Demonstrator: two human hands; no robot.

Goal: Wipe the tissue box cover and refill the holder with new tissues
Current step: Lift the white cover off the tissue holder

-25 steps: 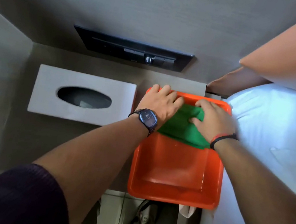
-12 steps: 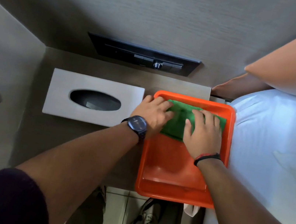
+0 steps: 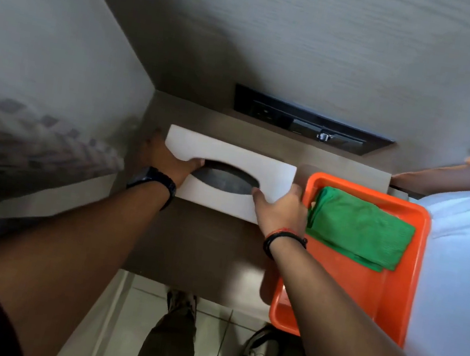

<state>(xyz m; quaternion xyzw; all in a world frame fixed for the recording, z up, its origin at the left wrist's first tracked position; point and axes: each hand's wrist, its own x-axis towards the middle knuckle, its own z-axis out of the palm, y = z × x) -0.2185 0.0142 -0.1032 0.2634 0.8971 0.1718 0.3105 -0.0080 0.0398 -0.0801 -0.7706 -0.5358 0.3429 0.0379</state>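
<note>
The white rectangular tissue box cover (image 3: 230,158) with a dark oval opening is lying on the brown wooden bedside table (image 3: 201,243), its long axis running left to right. The left hand (image 3: 169,158) is gripping its left end and the right hand (image 3: 281,209) its right near corner. The folded green cloth (image 3: 358,228) is resting in the orange plastic tray (image 3: 393,295), just right of the right hand.

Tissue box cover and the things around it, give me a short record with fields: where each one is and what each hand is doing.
cover: white, oval slot, on the brown shelf
left hand: grips the cover's left end, thumb at the slot
right hand: grips the cover's right end
cloth: green, folded, lying in the tray
tray: orange, right of the cover
tissues: none visible
</note>
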